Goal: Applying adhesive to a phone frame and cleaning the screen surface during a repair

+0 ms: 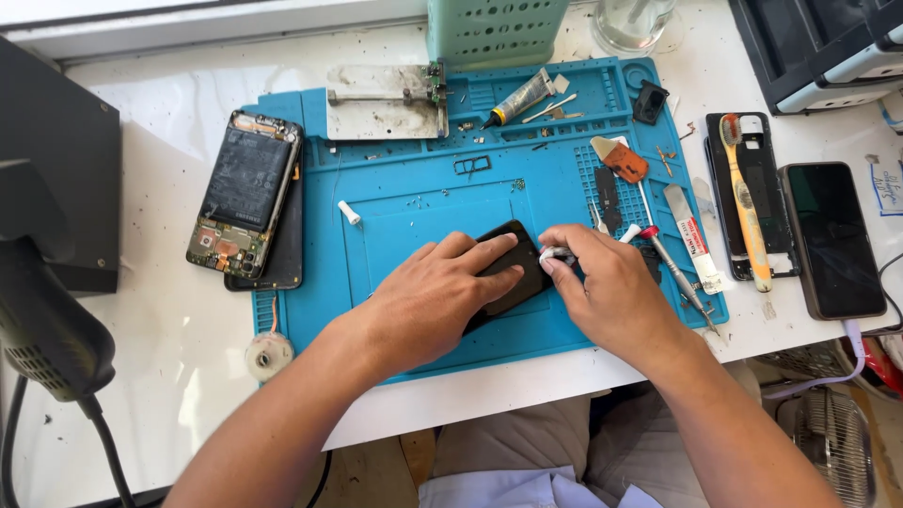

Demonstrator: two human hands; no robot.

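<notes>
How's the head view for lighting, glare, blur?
Head view: bright daylight, white table near blown out at left; soft short shadows under left hand and right hand; glare on the dark phone screen at right; black heat gun at left edge soft, out of focus; blue repair mat sharp; slight wide-angle bend at the edges.

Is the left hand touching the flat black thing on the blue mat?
Touching. The head view shows the left hand lying flat on the black part, fingers pressed across its top, on the blue mat.

Opened phone (243, 195) on mat (395, 188) left edge; screwdriver (677, 273), toothbrush (746, 202), second phone (832, 240) right.
</notes>
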